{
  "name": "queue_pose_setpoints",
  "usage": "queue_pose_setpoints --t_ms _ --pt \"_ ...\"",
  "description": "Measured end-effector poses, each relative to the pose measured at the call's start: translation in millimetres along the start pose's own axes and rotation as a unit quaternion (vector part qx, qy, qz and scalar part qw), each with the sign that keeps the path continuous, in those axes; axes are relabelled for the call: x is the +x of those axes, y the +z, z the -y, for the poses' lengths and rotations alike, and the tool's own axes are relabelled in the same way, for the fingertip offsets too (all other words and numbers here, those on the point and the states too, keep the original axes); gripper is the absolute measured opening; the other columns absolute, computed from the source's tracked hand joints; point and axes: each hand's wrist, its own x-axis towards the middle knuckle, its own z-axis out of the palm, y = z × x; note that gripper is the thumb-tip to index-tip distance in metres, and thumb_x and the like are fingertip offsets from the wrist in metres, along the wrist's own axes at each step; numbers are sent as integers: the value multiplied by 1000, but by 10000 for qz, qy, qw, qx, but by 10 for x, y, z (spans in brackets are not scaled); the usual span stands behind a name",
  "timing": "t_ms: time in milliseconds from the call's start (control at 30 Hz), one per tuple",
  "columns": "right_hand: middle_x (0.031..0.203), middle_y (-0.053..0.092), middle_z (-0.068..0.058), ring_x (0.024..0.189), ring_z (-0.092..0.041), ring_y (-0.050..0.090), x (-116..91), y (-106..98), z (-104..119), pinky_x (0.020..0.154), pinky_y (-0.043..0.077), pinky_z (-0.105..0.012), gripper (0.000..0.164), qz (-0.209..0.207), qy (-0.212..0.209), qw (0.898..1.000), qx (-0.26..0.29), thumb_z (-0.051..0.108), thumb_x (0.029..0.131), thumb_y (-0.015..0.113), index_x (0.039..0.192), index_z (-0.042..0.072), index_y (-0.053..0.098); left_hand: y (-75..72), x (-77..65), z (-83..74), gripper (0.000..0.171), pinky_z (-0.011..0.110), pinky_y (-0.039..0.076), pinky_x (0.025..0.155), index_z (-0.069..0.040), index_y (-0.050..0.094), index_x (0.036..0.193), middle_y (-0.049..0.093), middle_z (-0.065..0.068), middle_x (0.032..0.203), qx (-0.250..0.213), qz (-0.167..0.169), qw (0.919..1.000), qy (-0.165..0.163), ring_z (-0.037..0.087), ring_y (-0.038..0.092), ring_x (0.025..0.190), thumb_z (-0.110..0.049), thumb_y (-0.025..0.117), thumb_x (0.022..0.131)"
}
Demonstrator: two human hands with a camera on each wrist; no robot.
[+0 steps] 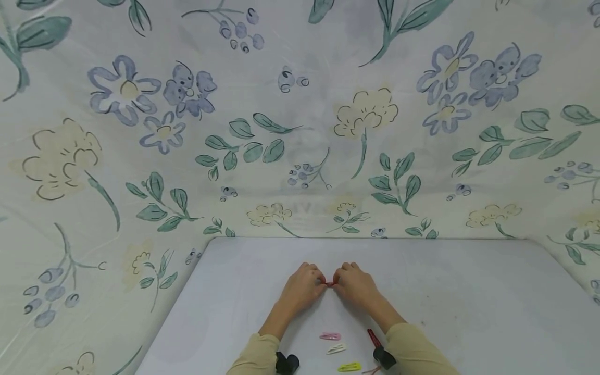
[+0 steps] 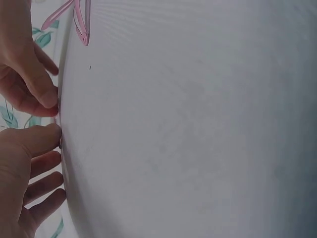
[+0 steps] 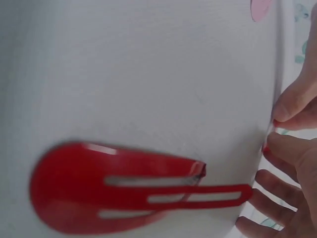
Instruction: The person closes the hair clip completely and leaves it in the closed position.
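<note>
Both hands meet over the white tabletop in the head view, their fingertips at opposite ends of a small red hair clip [image 1: 330, 285]. My left hand [image 1: 303, 286] pinches its left end, and my right hand [image 1: 356, 286] pinches its right end. Much of this clip is hidden behind thumbs and fingers; the right wrist view shows slivers of red between the left hand [image 3: 302, 99] and right hand [image 3: 292, 168]. Another red hair clip [image 1: 373, 337] lies by the right wrist; close up, this red clip [image 3: 89, 188] shows its prong raised from the frame.
Nearer the body lie a pink hair clip [image 1: 330, 336], a cream hair clip [image 1: 336, 348] and a yellow hair clip [image 1: 349, 367]. Black wrist cameras sit low over the table [image 1: 445, 297]. Floral cloth [image 1: 300, 140] hangs behind the table's far edge.
</note>
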Motion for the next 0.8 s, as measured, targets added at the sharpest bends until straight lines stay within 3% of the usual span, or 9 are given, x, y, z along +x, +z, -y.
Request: queue_pose_setpoints --t_ms 533,800 --pt "91 58 0 91 -20 54 -6 -12 -3 70 52 -38 8 -21 40 10000 58 17 85 75 90 13 71 -16 18 -9 7 31 52 80 -10 77 85 67 1 90 -100 54 9999 -63 18 58 90 -17 78 83" --pt "95 60 -2 94 -21 55 -11 -33 -33 78 52 -39 12 154 133 9994 292 17 85 76 95 13 70 -38 -15 12 11 35 52 83 -8 75 92 68 1 91 -447 88 9988 -186 19 60 94 -15 77 83"
